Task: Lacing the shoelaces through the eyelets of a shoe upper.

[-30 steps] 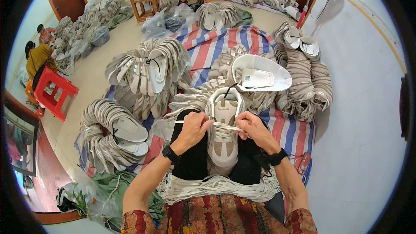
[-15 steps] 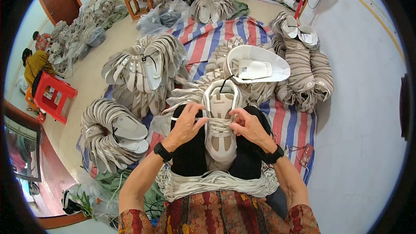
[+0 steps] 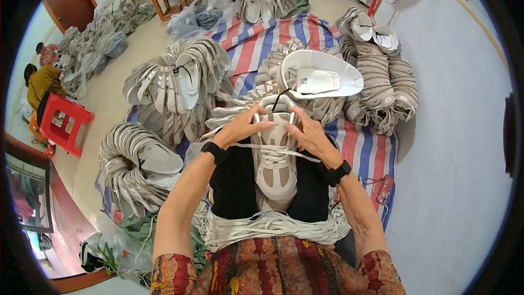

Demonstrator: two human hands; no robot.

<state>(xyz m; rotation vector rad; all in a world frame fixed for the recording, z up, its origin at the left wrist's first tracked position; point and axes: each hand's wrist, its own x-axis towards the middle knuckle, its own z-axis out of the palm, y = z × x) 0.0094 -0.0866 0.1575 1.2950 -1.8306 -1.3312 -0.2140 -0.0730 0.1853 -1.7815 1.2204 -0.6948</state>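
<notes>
A beige and white shoe upper [image 3: 277,181] lies between my black-trousered thighs, toe toward me. A flat white shoelace [image 3: 274,155] runs through its lower eyelets, and loose lengths of it cross out to both sides. My left hand [image 3: 243,130] grips the left edge of the shoe's opening, thumb over the tongue [image 3: 281,123]. On the opposite edge, my right hand [image 3: 311,135] holds on with its fingers bent around the side. A black cord [image 3: 281,98] at the heel ties this upper to another upper [image 3: 322,79] lying beyond it. Across my lap rests a bundle of white shoelaces [image 3: 273,232].
Ringed stacks of uppers stand at left [image 3: 177,76], nearer left [image 3: 136,164] and right [image 3: 376,76] on a striped sheet [image 3: 360,158]. A red stool [image 3: 65,123] is far left, near a person in yellow [image 3: 45,84]. A wall borders the right.
Both hands have moved up from the lacing to the edges of the shoe's opening. The lace, earlier at my fingers, now hangs loose across the upper.
</notes>
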